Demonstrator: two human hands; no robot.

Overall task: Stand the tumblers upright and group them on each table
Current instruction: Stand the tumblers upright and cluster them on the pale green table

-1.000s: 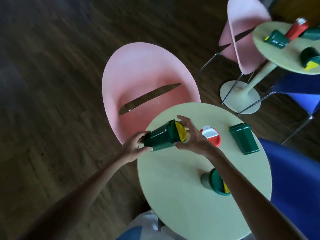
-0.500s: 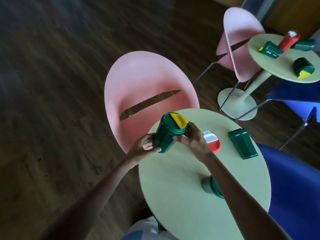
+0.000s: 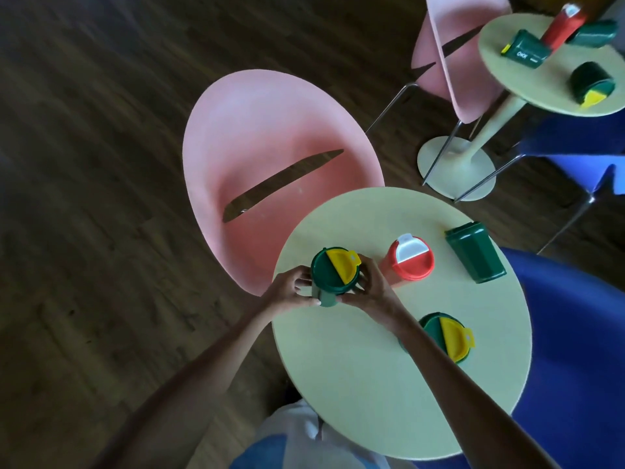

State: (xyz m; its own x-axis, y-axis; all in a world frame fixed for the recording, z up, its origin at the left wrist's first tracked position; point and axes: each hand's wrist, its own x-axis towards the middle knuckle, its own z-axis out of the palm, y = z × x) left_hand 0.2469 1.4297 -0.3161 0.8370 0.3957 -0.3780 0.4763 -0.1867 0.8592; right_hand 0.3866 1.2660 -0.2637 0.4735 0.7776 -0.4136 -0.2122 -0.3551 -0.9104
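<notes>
The only writing in view sits on the far bench at upper right: a lettered green tumbler lies on its side there with white characters that look like "OKK", too blurred to be sure. Beside it a far red tumbler leans across the top, another dark green one lies behind it, and a green tumbler with a yellow flap lies nearer the edge.

On the near bench both hands close round the held green tumbler. The left hand wraps its left side with fingers curled to the wall, and the right hand wraps the right side – each grip is clenched on the cup, thumbs meeting low on its front. The tumbler stands about upright between the palms at the bench's left edge, its green and yellow lid facing up. Fingers hide its base, so I cannot tell whether it rests on the surface.

Just right of the right hand a red tumbler stands upright, its lid red and white. Further right, apart from it, a tipped green tumbler lies on its side. Nearer, a second yellow-lidded tumbler stands upright – the right forearm crosses its left part.

A pink chair is tucked under the far-left side, and a blue chair stands at right.
</notes>
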